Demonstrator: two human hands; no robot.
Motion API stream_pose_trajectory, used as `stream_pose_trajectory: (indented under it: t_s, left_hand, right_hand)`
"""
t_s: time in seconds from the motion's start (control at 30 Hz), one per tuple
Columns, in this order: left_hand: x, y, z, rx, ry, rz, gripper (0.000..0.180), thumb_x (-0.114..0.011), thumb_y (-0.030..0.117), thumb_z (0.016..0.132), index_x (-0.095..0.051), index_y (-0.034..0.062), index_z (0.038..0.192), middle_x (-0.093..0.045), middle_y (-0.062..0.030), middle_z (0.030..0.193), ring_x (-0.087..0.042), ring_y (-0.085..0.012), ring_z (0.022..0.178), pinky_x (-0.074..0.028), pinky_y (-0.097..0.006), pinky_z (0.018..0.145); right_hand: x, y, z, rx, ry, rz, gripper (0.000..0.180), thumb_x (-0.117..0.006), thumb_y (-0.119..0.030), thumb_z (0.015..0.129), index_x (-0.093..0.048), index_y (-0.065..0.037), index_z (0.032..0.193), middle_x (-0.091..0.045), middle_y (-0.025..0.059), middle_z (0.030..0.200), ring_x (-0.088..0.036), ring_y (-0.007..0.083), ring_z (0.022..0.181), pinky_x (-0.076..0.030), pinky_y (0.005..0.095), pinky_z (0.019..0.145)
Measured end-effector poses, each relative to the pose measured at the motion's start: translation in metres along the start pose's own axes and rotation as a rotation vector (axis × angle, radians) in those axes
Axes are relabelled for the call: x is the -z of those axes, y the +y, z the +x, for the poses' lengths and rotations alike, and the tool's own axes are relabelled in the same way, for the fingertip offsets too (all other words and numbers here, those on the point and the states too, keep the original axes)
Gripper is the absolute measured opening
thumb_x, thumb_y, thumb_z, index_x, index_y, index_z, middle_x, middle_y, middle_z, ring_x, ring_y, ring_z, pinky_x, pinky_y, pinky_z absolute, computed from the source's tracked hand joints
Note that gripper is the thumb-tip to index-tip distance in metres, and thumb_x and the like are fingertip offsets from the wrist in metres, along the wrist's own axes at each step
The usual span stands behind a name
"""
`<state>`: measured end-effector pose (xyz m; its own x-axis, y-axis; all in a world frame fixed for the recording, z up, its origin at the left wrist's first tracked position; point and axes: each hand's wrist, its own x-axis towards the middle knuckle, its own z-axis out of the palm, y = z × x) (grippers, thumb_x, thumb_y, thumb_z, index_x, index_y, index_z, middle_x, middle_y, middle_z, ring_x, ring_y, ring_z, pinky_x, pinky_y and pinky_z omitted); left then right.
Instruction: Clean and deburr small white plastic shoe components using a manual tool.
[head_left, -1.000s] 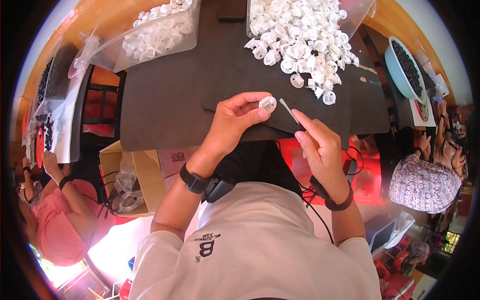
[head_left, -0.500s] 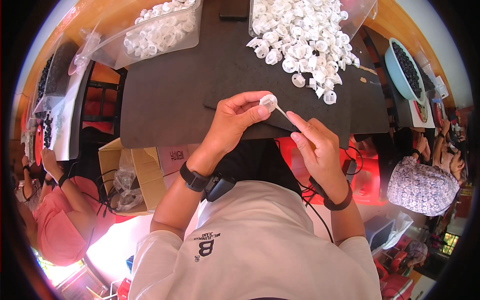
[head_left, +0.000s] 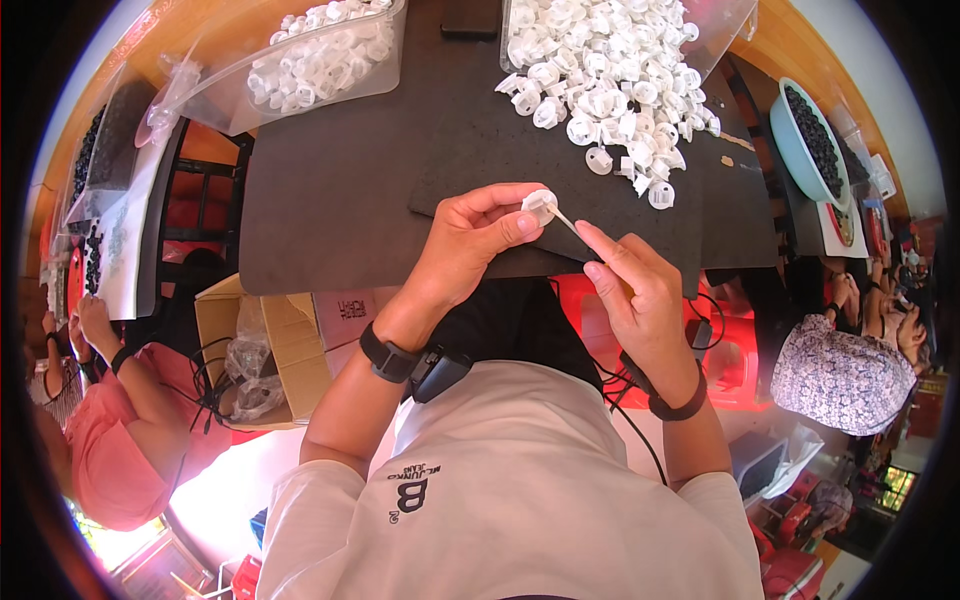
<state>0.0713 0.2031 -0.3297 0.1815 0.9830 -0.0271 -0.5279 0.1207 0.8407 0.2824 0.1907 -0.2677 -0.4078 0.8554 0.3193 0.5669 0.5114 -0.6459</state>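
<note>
Between the thumb and fingers of my left hand (head_left: 482, 232) is a small round white plastic part (head_left: 539, 203), held over the table's near edge. My right hand (head_left: 632, 290) pinches a thin pale stick (head_left: 564, 219), whose far tip touches the face of that part. What kind of tool the stick is, I cannot make out; its rear end is hidden by my fingers. Beyond my hands, a large heap of similar white plastic parts (head_left: 620, 90) spreads over the dark table (head_left: 340, 190).
A clear bin (head_left: 230, 105) with more white parts stands at the far left. A dark flat object (head_left: 468, 30) lies at the back. To the right is a light blue basin (head_left: 800, 150) of black pieces. A cardboard box (head_left: 265, 350) sits below left. Other people work at both sides.
Both hands stay almost in place. The stick's tip has shifted very slightly on the white part, and the part is tilted a little differently.
</note>
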Motion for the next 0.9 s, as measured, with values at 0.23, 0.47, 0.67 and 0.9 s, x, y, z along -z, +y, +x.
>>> stream_pose_trajectory:
  t_s: [0.23, 0.47, 0.67, 0.9]
  left_hand:
    - [0.0, 0.0, 0.0, -0.016, -0.007, 0.022, 0.031, -0.068, 0.01, 0.09, -0.064, 0.0036, 0.12, -0.065, -0.0073, 0.118, -0.062, -0.0161, 0.107, -0.053, -0.031, 0.094]
    - [-0.001, 0.0, 0.001, -0.031, -0.04, 0.06, 0.03, -0.069, 0.01, 0.089, -0.065, 0.0024, 0.117, -0.065, -0.0062, 0.115, -0.062, -0.0146, 0.102, -0.053, -0.029, 0.088]
    - [-0.005, -0.003, 0.001, -0.135, -0.089, 0.281, 0.023, -0.069, 0.005, 0.087, -0.069, 0.0008, 0.109, -0.065, -0.0068, 0.113, -0.061, -0.0151, 0.1, -0.049, -0.029, 0.091]
    - [-0.005, 0.002, 0.0, -0.073, -0.037, 0.247, 0.023, -0.069, 0.005, 0.087, -0.069, 0.0005, 0.109, -0.066, -0.0067, 0.111, -0.061, -0.0146, 0.1, -0.049, -0.029, 0.09]
  right_hand:
    - [0.001, -0.002, 0.0, -0.004, -0.006, 0.02, 0.037, -0.066, -0.004, 0.086, -0.066, -0.011, 0.122, -0.049, 0.0095, 0.069, -0.048, 0.0226, 0.055, -0.041, 0.0337, 0.053]
    - [0.0, -0.002, 0.002, 0.007, -0.008, 0.002, 0.034, -0.065, -0.004, 0.087, -0.066, -0.01, 0.12, -0.049, 0.0106, 0.069, -0.05, 0.0253, 0.056, -0.041, 0.0358, 0.053]
    - [0.027, -0.009, 0.012, -0.003, -0.191, -0.196, 0.029, -0.062, -0.007, 0.087, -0.067, -0.009, 0.115, -0.056, 0.0129, 0.072, -0.057, 0.0304, 0.062, -0.044, 0.0392, 0.056]
    - [0.066, -0.011, 0.032, -0.065, -0.337, -0.075, 0.03, -0.062, -0.007, 0.085, -0.068, -0.008, 0.115, -0.057, 0.0141, 0.069, -0.055, 0.0299, 0.062, -0.043, 0.0385, 0.06]
